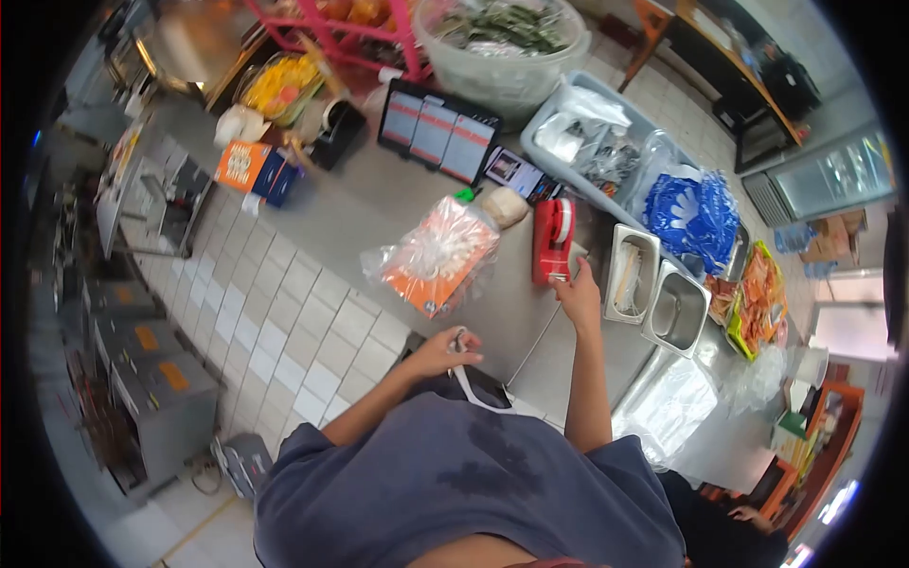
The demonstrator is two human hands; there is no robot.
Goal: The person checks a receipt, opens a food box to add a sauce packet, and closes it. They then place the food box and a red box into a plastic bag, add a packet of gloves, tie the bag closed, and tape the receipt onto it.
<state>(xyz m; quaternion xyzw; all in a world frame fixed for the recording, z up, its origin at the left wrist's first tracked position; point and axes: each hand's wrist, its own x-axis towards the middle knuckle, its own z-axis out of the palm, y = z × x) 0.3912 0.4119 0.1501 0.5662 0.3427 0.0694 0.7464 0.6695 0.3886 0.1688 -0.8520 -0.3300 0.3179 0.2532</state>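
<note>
My left hand (443, 352) is closed near the front edge of the counter, its fingers on the end of a white strip or handle (466, 383) that hangs down toward my shirt. My right hand (579, 295) touches the front end of a red tape dispenser (544, 248), thumb and forefinger close together; anything between them is too small to make out. Just beyond my left hand, an orange packet in clear plastic wrap (440, 256) lies on the metal counter (516, 275). Behind it sits a small beige round item (505, 206).
A tablet (437, 131) and phone (513, 173) stand farther back, beside a grey bin (544, 128) of bags. Two metal containers (676, 308) are at right, near plastic sheets (668, 402). An orange-and-blue box (256, 170) is at left. A person in dark clothing (720, 530) is at lower right.
</note>
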